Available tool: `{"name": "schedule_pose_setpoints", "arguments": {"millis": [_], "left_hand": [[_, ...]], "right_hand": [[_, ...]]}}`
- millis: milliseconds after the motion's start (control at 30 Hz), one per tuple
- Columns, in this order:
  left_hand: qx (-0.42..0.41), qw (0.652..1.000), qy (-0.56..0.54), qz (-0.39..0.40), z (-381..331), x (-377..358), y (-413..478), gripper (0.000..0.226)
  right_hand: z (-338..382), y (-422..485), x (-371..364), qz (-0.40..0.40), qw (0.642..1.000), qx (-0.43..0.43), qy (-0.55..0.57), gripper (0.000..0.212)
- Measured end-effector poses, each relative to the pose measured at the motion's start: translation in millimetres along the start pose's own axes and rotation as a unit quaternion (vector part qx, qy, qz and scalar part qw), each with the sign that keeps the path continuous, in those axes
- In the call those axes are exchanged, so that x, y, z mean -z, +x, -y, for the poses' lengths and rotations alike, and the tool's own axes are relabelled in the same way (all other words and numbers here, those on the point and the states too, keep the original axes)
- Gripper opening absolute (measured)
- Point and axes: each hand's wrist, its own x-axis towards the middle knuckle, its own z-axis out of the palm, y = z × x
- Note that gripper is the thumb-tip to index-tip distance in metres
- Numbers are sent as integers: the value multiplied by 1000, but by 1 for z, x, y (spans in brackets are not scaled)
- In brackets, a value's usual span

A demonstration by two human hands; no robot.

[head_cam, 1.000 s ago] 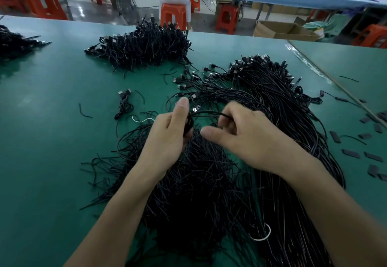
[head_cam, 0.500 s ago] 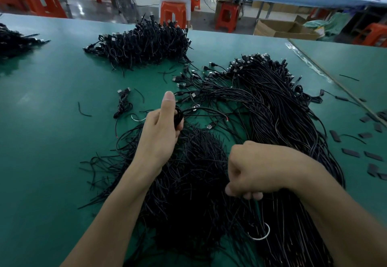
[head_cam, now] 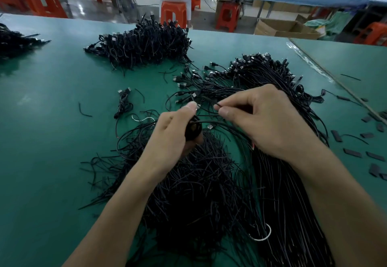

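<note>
1. My left hand [head_cam: 173,134] was curled round a small coil of black cable [head_cam: 193,129], thumb laid up along its top. The coil hung just above the far edge of the heap of short ties [head_cam: 188,183].
2. My right hand [head_cam: 261,120] pinched the end of a thin black tie [head_cam: 217,106] between thumb and forefinger, with the other fingers folded in. The strand was so fine against the dark wires that it may have been the cable's own tail.
3. To wrap well, I judged I should hold the loops flat and tight in the left hand. Then I should bring the tie across the coil's waist and twist it close, so no loop could slip out. A silver plug [head_cam: 210,127] sat just beside the coil and wanted keeping out of the twist.
4. Right of the heap, touching it, lay the long bundle of straight cables [head_cam: 282,183]. A wide sweep of my right wrist there would likely have dragged strands along.
5. Left of the heap the green table [head_cam: 41,141] showed open surface, room enough for my elbow. One tied coil [head_cam: 123,103] lay past the heap's far left corner.
6. The big pile of tied coils [head_cam: 146,44] lay well beyond the heap, short of the table's far edge.
</note>
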Motion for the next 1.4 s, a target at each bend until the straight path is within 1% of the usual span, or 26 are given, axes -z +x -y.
{"name": "schedule_pose_setpoints", "arguments": {"millis": [67,200,267,333,433,567,667,767,867,900,967,1067,1133,1167,1233,1300,1367,1400], "left_hand": [[-13,999,-18,44,-2,-1,-2,59],[-19,989,-113,94,-9,-5,-5,27],[-50,983,-144,100,-10,-6,-6,31],[-74,983,-147,78,-11,-6,-6,41],[-80,985,-152,28,-10,-4,-4,48],[-61,986,-151,-46,-7,-3,-1,60],[-43,984,-149,-88,-5,-2,2,62],[-30,983,-146,-106,-4,-3,3,64],[-23,983,-145,-110,-3,-4,2,62],[-23,983,-144,-112,-3,-4,2,62],[-21,983,-129,-127,-2,-4,4,63],[-19,984,-108,-139,1,-2,5,64],[-25,988,-99,-119,3,1,5,61],[-22,991,-96,-96,5,2,5,62],[9,995,-95,-27,9,4,5,62],[48,994,-97,33,12,7,5,55],[72,989,-107,68,14,10,4,48],[87,987,-111,78,13,10,4,45]], "right_hand": [[5,-1,-6,13,999,35,33,17],[10,-2,-15,23,990,86,106,19],[10,-3,-18,40,989,100,100,19],[9,-6,-21,56,989,112,84,15],[11,-10,-26,43,991,105,74,10],[17,-17,-33,16,996,91,-6,7],[22,-22,-41,-2,996,84,-10,10],[22,-24,-46,-29,998,56,1,12],[22,-23,-48,-45,998,36,-10,10],[23,-23,-48,-42,998,40,-20,9],[26,-23,-50,-36,995,74,-61,9],[29,-24,-49,-32,972,146,-179,13],[30,-24,-46,-28,951,192,-239,12],[31,-25,-45,-20,940,219,-262,9],[33,-26,-43,6,914,266,-308,7],[33,-24,-39,30,892,297,-338,8],[34,-20,-33,52,883,318,-342,9],[35,-19,-31,66,888,317,-327,9]]}}
